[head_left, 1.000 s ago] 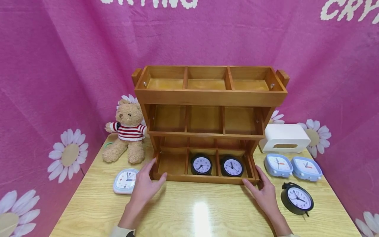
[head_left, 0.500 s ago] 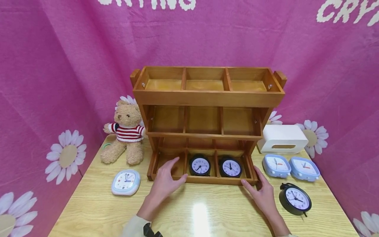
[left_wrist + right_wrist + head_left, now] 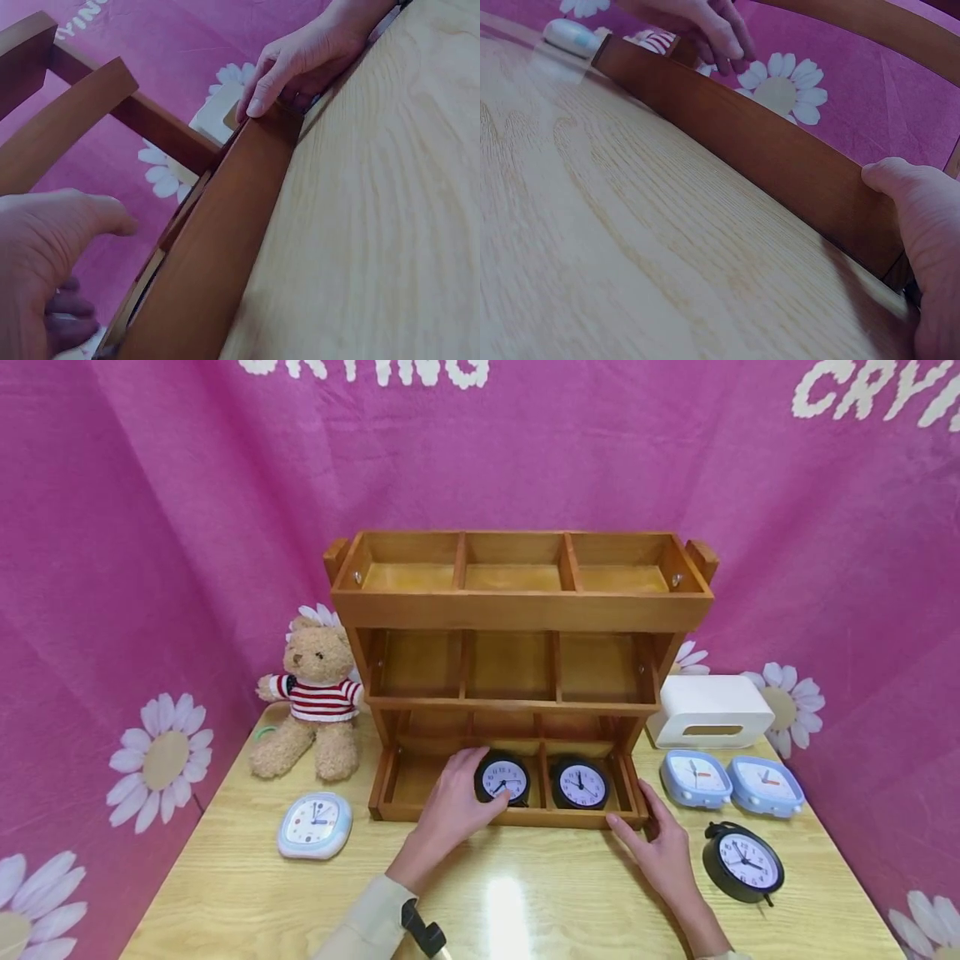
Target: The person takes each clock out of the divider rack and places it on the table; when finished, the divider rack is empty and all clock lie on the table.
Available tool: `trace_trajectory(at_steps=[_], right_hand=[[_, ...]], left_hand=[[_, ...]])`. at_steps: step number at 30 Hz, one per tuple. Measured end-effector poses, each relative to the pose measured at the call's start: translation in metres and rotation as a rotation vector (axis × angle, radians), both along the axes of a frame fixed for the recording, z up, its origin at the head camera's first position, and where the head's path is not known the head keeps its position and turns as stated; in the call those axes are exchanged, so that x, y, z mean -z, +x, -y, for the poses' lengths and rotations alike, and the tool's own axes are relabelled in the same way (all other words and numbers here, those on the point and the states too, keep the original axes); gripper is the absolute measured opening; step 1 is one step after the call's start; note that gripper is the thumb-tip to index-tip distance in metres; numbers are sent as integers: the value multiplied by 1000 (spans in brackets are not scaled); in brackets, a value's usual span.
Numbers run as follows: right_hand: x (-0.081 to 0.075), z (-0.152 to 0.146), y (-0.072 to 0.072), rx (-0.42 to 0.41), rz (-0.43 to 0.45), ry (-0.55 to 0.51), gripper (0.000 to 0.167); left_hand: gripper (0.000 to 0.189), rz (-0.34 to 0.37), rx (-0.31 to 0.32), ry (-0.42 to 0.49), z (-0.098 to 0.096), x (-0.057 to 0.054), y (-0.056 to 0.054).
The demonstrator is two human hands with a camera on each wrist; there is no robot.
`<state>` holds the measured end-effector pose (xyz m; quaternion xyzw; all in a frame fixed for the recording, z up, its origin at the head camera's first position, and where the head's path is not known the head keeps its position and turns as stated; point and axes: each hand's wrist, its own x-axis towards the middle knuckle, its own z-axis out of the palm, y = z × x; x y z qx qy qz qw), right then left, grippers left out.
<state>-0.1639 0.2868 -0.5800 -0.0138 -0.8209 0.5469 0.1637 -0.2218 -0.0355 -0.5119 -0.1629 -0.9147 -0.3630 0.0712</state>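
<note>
A three-tier wooden rack (image 3: 517,610) stands on the table, its tiers divided into compartments. In its bottom tier are two round black alarm clocks: the middle clock (image 3: 497,770) and the right clock (image 3: 581,785). My left hand (image 3: 459,806) reaches over the middle clock's left side, thumb across its lower face. In the left wrist view its thumb (image 3: 112,216) is held out above the front board, fingers partly hidden. My right hand (image 3: 660,856) grips the rack's lower right corner. Its thumb (image 3: 889,171) lies on the front board (image 3: 780,157), fingers round the side.
A white and pale blue clock (image 3: 313,823) and a teddy bear (image 3: 318,693) are on the left. On the right are two light blue clocks, one nearer (image 3: 696,778) and one farther (image 3: 765,785), a black alarm clock (image 3: 744,862) and a white tissue box (image 3: 711,710).
My left hand has left the rack's lower left corner and moved right, past the left compartment, to the middle black clock. My right hand stays on the right corner.
</note>
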Motion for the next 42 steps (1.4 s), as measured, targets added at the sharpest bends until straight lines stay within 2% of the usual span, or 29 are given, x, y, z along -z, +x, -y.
trace_trajectory(at_steps=[5,11,19,33,42], right_hand=[[1,-1,-2,5,-7,18,80],[2,0,-1,-6,-16,-13,79],[2,1,-1,-22,-11,-31,79],[-1,1,0,-21,-9,-35,78],[0,1,0,-20,-3,-34,79]], left_hand=[[90,128,16,-91,-12,-3,-8],[92,157,-17,-205,-25,-6,-12],[71,123,-52,-263,-29,-8,-14],[75,80,-59,-296,-31,-5,-17],[70,59,-62,-324,-32,-4,-18]])
